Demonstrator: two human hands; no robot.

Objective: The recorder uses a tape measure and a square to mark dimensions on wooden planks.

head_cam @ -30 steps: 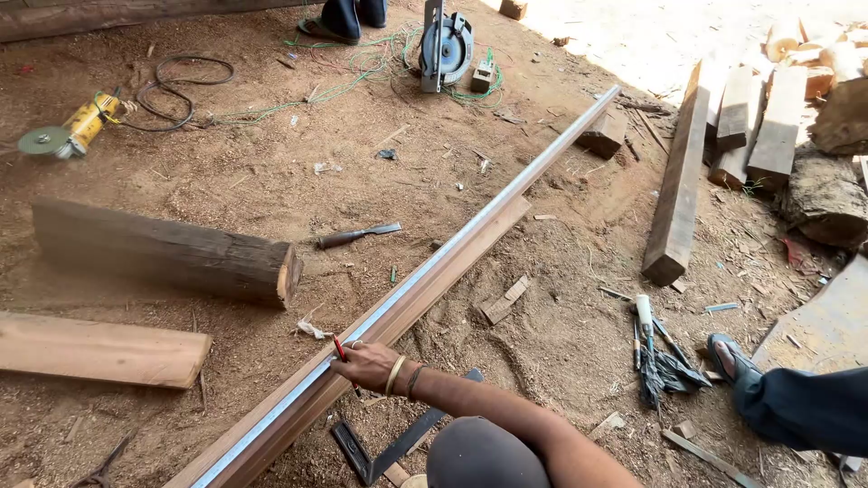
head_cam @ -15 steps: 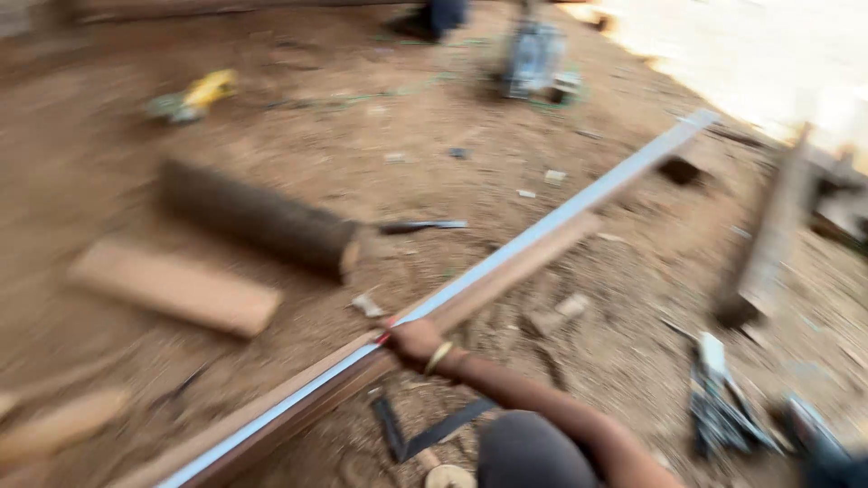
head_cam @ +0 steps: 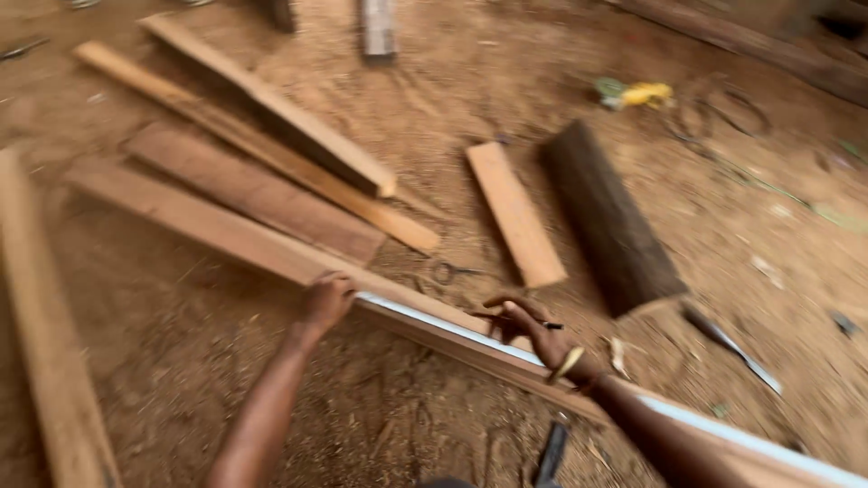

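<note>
A long wooden plank (head_cam: 208, 226) lies on the sawdust floor, running from the left down to the lower right. A metal straightedge (head_cam: 434, 323) lies along its top edge. My left hand (head_cam: 325, 300) presses on the plank at the near end of the straightedge. My right hand (head_cam: 535, 330) rests on the straightedge further right and holds a pencil (head_cam: 529, 322) between its fingers. The frame is blurred by head motion.
Several loose planks (head_cam: 271, 108) lie beyond the plank at the upper left. A short board (head_cam: 515, 212) and a dark timber block (head_cam: 610, 221) lie ahead. A chisel (head_cam: 732, 348) lies at the right, a yellow power tool (head_cam: 637, 93) further back.
The view has swung left along the plank, bringing its left part and more planks into sight. My left hand has come into view on the plank. The right hand still holds the pencil.
</note>
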